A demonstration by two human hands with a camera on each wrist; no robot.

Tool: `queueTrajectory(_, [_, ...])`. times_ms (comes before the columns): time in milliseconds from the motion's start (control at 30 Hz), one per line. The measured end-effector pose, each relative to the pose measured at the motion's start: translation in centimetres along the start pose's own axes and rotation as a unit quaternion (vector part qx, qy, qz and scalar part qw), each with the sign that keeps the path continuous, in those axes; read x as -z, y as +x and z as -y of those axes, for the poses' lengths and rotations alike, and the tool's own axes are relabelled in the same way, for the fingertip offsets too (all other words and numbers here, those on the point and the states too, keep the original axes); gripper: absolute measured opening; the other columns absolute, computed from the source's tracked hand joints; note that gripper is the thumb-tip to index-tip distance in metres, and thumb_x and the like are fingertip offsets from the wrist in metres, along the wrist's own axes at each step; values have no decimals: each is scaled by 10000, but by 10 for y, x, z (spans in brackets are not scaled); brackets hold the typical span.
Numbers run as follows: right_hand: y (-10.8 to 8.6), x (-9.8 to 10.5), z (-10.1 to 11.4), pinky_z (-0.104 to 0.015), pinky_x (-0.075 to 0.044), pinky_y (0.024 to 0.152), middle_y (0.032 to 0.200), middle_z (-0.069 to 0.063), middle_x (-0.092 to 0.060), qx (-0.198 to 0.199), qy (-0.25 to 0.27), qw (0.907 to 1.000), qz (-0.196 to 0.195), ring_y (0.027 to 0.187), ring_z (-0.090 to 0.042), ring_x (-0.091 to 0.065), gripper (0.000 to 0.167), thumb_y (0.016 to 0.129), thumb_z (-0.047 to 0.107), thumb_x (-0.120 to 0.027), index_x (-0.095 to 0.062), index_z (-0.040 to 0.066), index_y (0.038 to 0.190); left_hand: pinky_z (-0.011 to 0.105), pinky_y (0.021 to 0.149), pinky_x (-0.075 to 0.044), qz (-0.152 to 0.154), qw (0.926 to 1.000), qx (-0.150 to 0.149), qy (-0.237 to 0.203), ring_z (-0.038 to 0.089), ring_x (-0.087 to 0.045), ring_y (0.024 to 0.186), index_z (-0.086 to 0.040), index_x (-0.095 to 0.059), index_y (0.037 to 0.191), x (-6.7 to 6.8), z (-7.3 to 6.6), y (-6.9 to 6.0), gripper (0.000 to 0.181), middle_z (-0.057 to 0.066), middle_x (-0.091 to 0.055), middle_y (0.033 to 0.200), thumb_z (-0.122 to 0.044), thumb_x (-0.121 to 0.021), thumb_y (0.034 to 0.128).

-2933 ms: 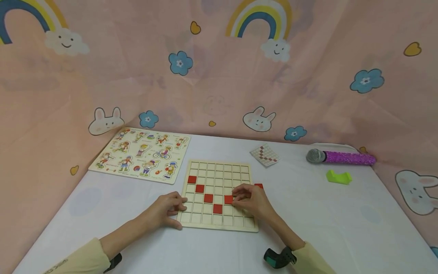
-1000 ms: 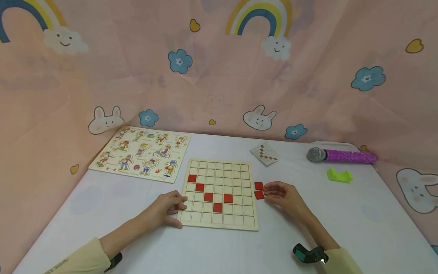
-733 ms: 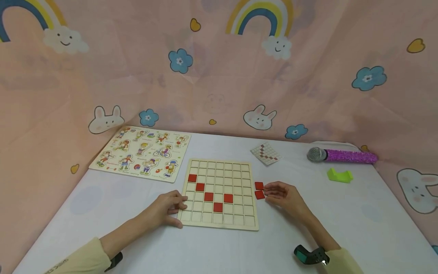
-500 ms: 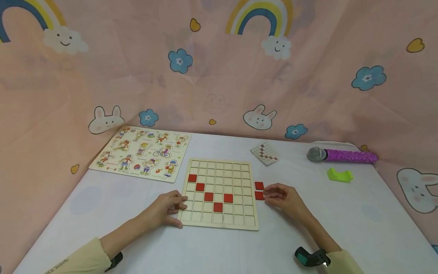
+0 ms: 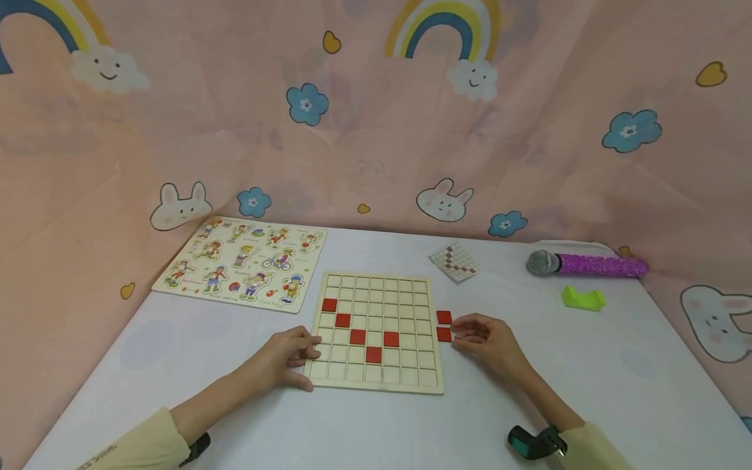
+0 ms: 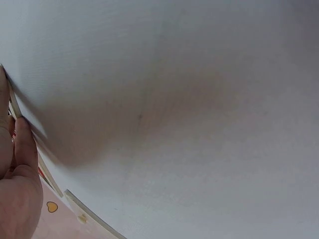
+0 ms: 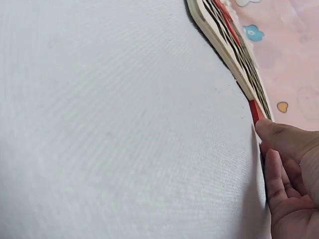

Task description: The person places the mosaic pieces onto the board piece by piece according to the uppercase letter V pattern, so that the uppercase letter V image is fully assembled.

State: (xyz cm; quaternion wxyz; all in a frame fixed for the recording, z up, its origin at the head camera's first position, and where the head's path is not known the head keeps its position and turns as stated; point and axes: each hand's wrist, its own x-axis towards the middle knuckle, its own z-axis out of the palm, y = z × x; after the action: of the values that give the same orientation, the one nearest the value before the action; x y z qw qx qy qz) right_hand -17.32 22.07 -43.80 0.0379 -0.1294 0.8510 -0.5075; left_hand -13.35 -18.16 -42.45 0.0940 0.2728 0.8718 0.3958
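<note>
A square wooden grid board [image 5: 376, 390] lies on the white table, with several red tiles set in its cells in a check-mark shape. The left hand [image 5: 288, 356] holds its left edge, fingers bent at the side and thumb by the near corner. Two loose red square tiles, an upper one [image 5: 444, 317] and a lower one [image 5: 443, 334], lie off the board's right edge. Just right of them is the right hand [image 5: 490, 339], with its thumb and fingertips at the tiles' outer edges. In the right wrist view, the thumb touches a red tile [image 7: 254, 110].
A picture puzzle board [image 5: 247, 264] lies at the back left. Behind the grid board is a small card [image 5: 455, 264] printed with a red check-mark pattern. A purple glitter microphone [image 5: 587, 264] and a lime-green piece [image 5: 583, 299] lie at the back right. Pink printed cloth [image 5: 364, 143] hangs behind.
The right hand has left the red tile on the board and moved right to the two loose tiles. The lower loose tile has turned straighter. The left hand stays put.
</note>
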Motion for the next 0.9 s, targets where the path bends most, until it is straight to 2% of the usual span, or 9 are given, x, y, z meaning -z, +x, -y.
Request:
queueTrajectory(300, [4,-4,3,-181,-525,667,960,-104,-682,-81,-506,9986,-131,728,-128,-609,296,777,40,-779,-670,5,1050,243,872,-507,-17,10000,-50,8,339,-566,1106,-17,-694,961,2,0,1,407,123,-600,1138,-169,-870,628])
queueTrajectory(667, [5,2,10,-182,-522,672,972,-119,-670,-173,-550,9981,204,781,-171,-599,297,778,32,-775,-650,-25,1041,227,868,-505,24,10000,5,-62,325,-564,1114,-24,-692,956,-1,3,2,402,109,-600,1139,-147,-875,620])
queueTrajectory(900, [5,1,8,-180,-519,663,959,-117,-678,-200,-522,9982,215,760,-152,-592,299,766,24,-782,-657,-22,1033,211,861,-504,24,9999,-11,-98,334,-567,1112,-17,-692,961,-1,4,1,416,109,-602,1138,-152,-875,613])
